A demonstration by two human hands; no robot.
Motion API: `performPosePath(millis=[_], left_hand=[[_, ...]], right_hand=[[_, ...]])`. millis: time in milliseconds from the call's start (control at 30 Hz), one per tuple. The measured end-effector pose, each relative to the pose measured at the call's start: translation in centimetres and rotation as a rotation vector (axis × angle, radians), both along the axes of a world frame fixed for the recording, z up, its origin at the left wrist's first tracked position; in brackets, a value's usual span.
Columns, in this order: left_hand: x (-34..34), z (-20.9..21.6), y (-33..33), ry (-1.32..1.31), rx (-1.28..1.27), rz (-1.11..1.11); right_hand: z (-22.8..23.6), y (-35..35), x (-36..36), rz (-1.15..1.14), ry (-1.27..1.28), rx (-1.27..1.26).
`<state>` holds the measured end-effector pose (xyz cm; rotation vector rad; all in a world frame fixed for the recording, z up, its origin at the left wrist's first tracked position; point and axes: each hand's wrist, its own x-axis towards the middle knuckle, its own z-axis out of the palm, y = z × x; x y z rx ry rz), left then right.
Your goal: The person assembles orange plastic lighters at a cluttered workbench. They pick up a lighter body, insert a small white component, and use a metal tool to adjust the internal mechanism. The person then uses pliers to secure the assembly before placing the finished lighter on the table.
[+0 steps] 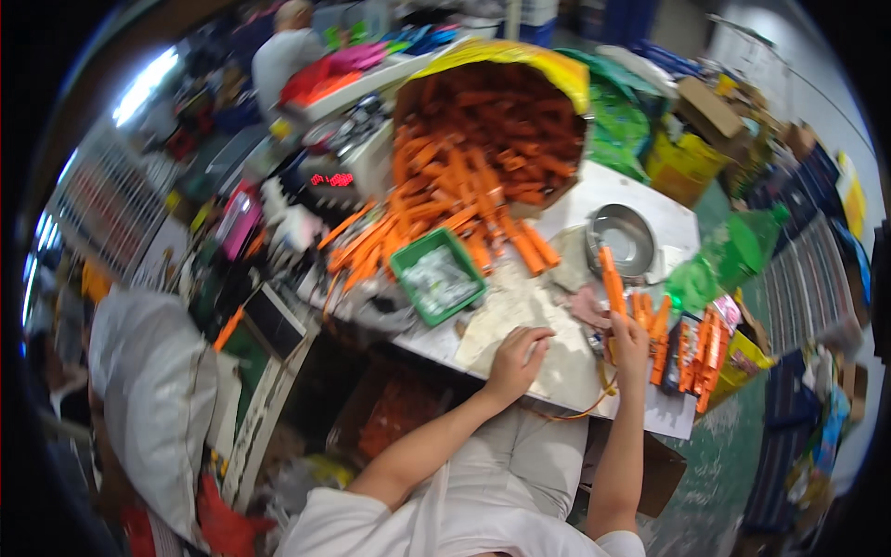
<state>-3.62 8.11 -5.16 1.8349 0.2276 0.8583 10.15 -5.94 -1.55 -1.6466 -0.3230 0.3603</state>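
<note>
My right hand (629,342) is closed on the lower end of a long, narrow orange plastic piece (611,280), which points away from me beside a round metal bowl (640,228). My left hand (520,364) rests over the near edge of the white worktable (515,302), fingers loosely apart, nothing seen in it. Beyond it stands a green plastic tray (426,317) holding small clear pieces. A heap of similar orange pieces (455,190) spills onto the table from a large yellow-rimmed bag (520,52). More orange pieces (703,357) lie to the right of my right hand.
A green plastic bottle (750,243) lies at the table's right. A device with red lit digits (331,179) stands left of the heap. On the left are a large white sack (153,371) and another person (286,58) farther back. A thin orange cord (580,411) hangs at the table's front edge.
</note>
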Motion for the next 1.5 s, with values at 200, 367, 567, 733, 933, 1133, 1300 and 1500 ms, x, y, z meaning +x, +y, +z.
performPosePath(millis=[200, 367, 567, 733, 933, 1133, 1300, 1500], left_hand=[[0.4, -2.6, -0.3, 0.064, 0.201, 0.04], [0.7, -0.3, -0.8, -0.045, 0.283, 0.057], [0.6, 1.7, 1.9, -0.002, 0.433, -0.026], [7.6, 5.0, 8.8, 0.263, 1.24, 0.11], [12.0, 5.4, 13.2, 0.536, 1.646, -0.285], [8.3, 6.7, 9.3, 0.043, 1.394, -0.485], [2.0, 10.2, 3.5, -0.31, 1.511, -0.456], [1.5, 10.8, 2.3, -0.402, 1.668, -0.366]], right_hand=[[5.1, 3.2, -10.3, 0.547, -0.223, -0.251], [4.4, 6.2, -16.0, 0.875, -0.666, -0.292], [4.6, 0.5, -14.6, 0.569, -0.263, -0.02], [2.1, -4.6, -14.3, 0.318, 0.123, -0.011], [2.7, -4.5, -15.2, 0.3, -0.034, -0.042], [2.4, -4.4, -11.8, 0.051, -0.212, -0.232], [3.5, -2.6, -10.6, 0.052, -0.507, -0.279], [2.2, -1.8, -11.0, 0.0, -0.694, -0.382]])
